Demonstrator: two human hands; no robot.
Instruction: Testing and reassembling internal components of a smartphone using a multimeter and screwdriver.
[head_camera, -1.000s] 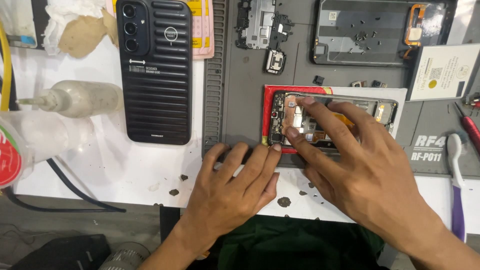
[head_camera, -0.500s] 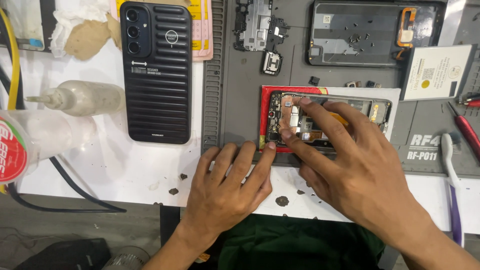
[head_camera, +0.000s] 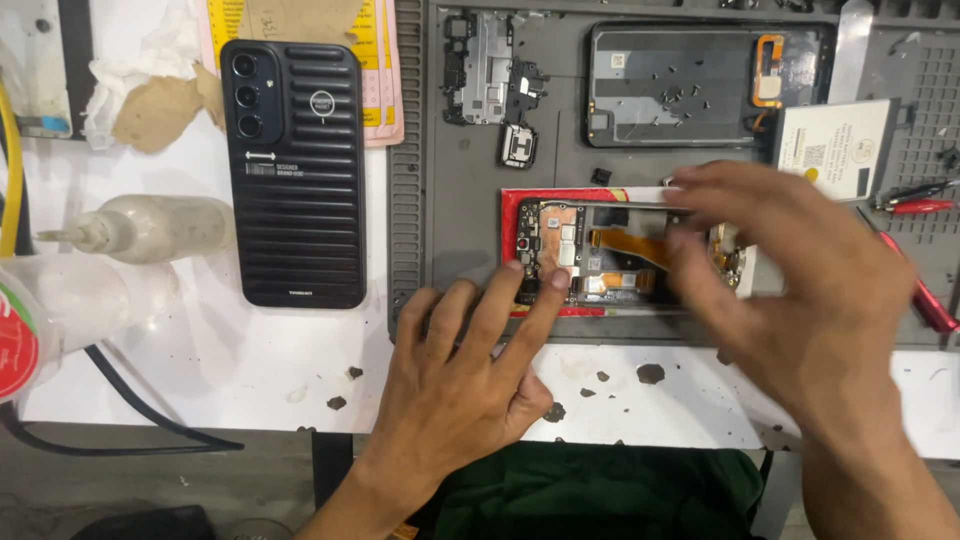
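Your left hand (head_camera: 455, 385) lies flat on the dark grey ribbed work mat (head_camera: 455, 240), fingers spread. Its index and middle fingertips (head_camera: 558, 280) press on the near edge of the opened phone with its bare circuit board and orange flex cable (head_camera: 590, 250). That looks like a bracing hold, keeping the phone from sliding.

Your right hand (head_camera: 800, 300) hovers over the right end of the same phone, fingers loosely spread and motion-blurred. You cannot tell whether it pinches anything, since the fingertips hide what lies under them.

The opened phone sits near the front edge of the mat, on a red-edged card (head_camera: 512, 215) that likely lifts it off the ribs.

Behind the phone on the mat lies a black rear cover turned inside up (head_camera: 680, 90), serving as a tray, with small dark screws scattered in it. Left of that cover rest a grey metal shield frame (head_camera: 490, 65) and a small square black part (head_camera: 518, 147). A flat white battery pack (head_camera: 835, 145) lies right of the cover.

Off the mat to the left, on the white table (head_camera: 250, 350), sit a black ribbed phone case (head_camera: 295, 175) and a cloudy plastic squeeze bottle on its side (head_camera: 150, 228), nozzle pointing away from the mat. You cannot tell how much liquid it holds. Red-handled tweezers (head_camera: 915, 200) lie at the mat's far right.
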